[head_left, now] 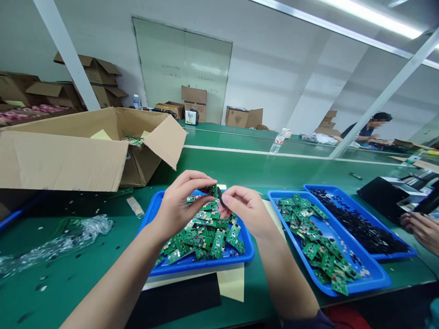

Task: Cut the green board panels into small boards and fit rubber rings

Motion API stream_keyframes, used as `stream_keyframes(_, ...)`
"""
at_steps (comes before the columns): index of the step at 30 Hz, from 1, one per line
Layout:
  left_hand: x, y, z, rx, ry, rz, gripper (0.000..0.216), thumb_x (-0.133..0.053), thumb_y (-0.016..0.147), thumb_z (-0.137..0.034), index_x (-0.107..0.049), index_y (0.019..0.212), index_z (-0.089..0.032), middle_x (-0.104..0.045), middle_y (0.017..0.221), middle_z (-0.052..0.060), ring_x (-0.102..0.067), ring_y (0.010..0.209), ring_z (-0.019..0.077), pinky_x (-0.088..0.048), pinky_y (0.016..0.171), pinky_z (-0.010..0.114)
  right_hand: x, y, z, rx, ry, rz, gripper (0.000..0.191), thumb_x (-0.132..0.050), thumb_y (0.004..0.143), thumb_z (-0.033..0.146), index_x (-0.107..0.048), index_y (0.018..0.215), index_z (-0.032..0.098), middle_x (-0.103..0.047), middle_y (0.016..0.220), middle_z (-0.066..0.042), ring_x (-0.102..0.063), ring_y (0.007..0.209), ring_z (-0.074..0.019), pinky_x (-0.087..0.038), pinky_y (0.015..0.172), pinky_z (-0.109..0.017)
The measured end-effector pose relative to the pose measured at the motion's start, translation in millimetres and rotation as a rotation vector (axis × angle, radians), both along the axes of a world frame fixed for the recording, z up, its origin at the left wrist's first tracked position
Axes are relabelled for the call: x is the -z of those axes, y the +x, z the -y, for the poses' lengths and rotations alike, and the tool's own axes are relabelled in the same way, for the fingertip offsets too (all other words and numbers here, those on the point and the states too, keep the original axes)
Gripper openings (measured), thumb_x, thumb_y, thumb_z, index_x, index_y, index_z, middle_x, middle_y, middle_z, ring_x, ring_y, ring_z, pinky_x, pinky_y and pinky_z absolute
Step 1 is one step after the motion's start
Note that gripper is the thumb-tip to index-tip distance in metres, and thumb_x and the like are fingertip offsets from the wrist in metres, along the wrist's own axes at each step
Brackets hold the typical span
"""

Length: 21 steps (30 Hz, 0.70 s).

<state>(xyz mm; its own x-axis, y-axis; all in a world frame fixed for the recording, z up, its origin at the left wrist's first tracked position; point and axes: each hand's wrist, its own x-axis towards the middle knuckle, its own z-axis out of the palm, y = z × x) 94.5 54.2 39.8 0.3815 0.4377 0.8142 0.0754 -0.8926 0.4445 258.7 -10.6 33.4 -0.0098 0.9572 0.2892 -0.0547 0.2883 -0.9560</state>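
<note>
Over the blue tray (206, 266) on the desk (247, 169), the left hand (181, 203) pinches a green circuit board (210, 191) and the right hand (245, 208) a black part (220, 198) just beside it, lifted seemingly for clear sight.

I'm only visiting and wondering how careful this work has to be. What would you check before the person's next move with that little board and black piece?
1. Left hand grips a green circuit board in its fingertips: ok.
2. Right hand pinches a small black part: ok.
3. Part lined up on the board: cannot tell, the fingers hide the joint.
4. Blue tray of boards lies under both hands to catch a drop: ok.
5. Tray of black parts is stocked: ok.
6. Co-worker's hand stays clear at the right edge: ok.
</note>
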Motion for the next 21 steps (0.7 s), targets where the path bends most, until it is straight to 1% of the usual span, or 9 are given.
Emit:
stream_keyframes(2, -0.6, 0, 1, -0.019, 0.029, -0.015, 0.023, -0.069, 0.074, -0.02, -0.069, 0.096, -0.024, -0.064, 0.092, 0.006, -0.061, 0.085, 0.0181, -0.05, 0.079, 0.03, -1.5, -2, 2, -0.022, -0.017, -0.012, 0.024, -0.066, 0.073, 0.04, -0.058, 0.068, 0.017, -0.06, 0.058, 0.003, -0.058, 0.051, -0.0089, -0.05, 0.052, -0.022)
stream_keyframes(6, 2.8, 3, 0, -0.027, 0.042, -0.004, 0.025, -0.07, 0.074, -0.022, -0.069, 0.098, -0.022, -0.064, 0.089, 0.006, -0.061, 0.081, 0.0168, -0.052, 0.074, 0.028, -0.2, -2, 0, -0.068, -0.018, -0.062, 0.023, -0.065, 0.074, 0.038, -0.058, 0.068, 0.017, -0.059, 0.057, 0.004, -0.056, 0.049, -0.0081, -0.048, 0.05, -0.022)
stream_keyframes(10, 10.8, 7, -3, 0.058, -0.083, 0.023, 0.027, -0.067, 0.077, -0.028, -0.068, 0.103, -0.022, -0.064, 0.088, 0.006, -0.061, 0.076, 0.0153, -0.053, 0.065, 0.025, 6.2, 1, -8, -0.161, -0.059, -0.126, 0.026, -0.066, 0.074, 0.038, -0.056, 0.064, 0.017, -0.055, 0.05, 0.005, -0.051, 0.042, -0.0066, -0.042, 0.045, -0.019)
stream_keyframes(13, 14.8, 9, -7, 0.131, -0.181, 0.047, 0.026, -0.066, 0.077, -0.032, -0.07, 0.101, -0.023, -0.064, 0.086, 0.006, -0.062, 0.074, 0.0151, -0.053, 0.059, 0.024, 8.6, 3, -12, -0.219, -0.071, -0.166, 0.028, -0.067, 0.073, 0.039, -0.054, 0.061, 0.017, -0.051, 0.045, 0.006, -0.046, 0.038, -0.006, -0.037, 0.04, -0.019)
stream_keyframes(15, 15.0, 10, -9, 0.137, -0.181, 0.05, 0.025, -0.068, 0.075, -0.032, -0.07, 0.099, -0.024, -0.063, 0.084, 0.005, -0.062, 0.074, 0.0149, -0.053, 0.06, 0.024, 7.5, 4, -10, -0.162, -0.037, -0.147, 0.025, -0.066, 0.074, 0.037, -0.056, 0.063, 0.017, -0.049, 0.044, 0.007, -0.044, 0.038, -0.006, -0.036, 0.04, -0.019)
stream_keyframes(18, 12.9, 10, -10, 0.075, -0.078, 0.016, 0.025, -0.07, 0.073, -0.03, -0.071, 0.098, -0.024, -0.063, 0.082, 0.004, -0.061, 0.074, 0.014, -0.052, 0.064, 0.024, 4.1, 5, -3, -0.027, 0.02, -0.1, 0.018, -0.063, 0.077, 0.032, -0.06, 0.068, 0.017, -0.05, 0.045, 0.006, -0.044, 0.039, -0.006, -0.036, 0.041, -0.019)
stream_keyframes(19, 12.2, 10, -10, 0.058, -0.043, 0.008, 0.025, -0.071, 0.073, -0.029, -0.071, 0.098, -0.024, -0.063, 0.082, 0.004, -0.06, 0.073, 0.0137, -0.052, 0.065, 0.024, 3.1, 5, -2, -0.004, 0.027, -0.094, 0.017, -0.062, 0.078, 0.031, -0.06, 0.068, 0.017, -0.049, 0.044, 0.006, -0.043, 0.039, -0.006, -0.035, 0.04, -0.019)
stream_keyframes(21, 11.4, 10, -9, 0.046, -0.014, 0.011, 0.026, -0.07, 0.073, -0.028, -0.071, 0.099, -0.025, -0.063, 0.082, 0.004, -0.06, 0.073, 0.0134, -0.051, 0.065, 0.024, 2.2, 4, 0, -0.004, 0.024, -0.092, 0.017, -0.061, 0.078, 0.031, -0.059, 0.067, 0.017, -0.048, 0.043, 0.007, -0.042, 0.037, -0.0059, -0.033, 0.039, -0.018)
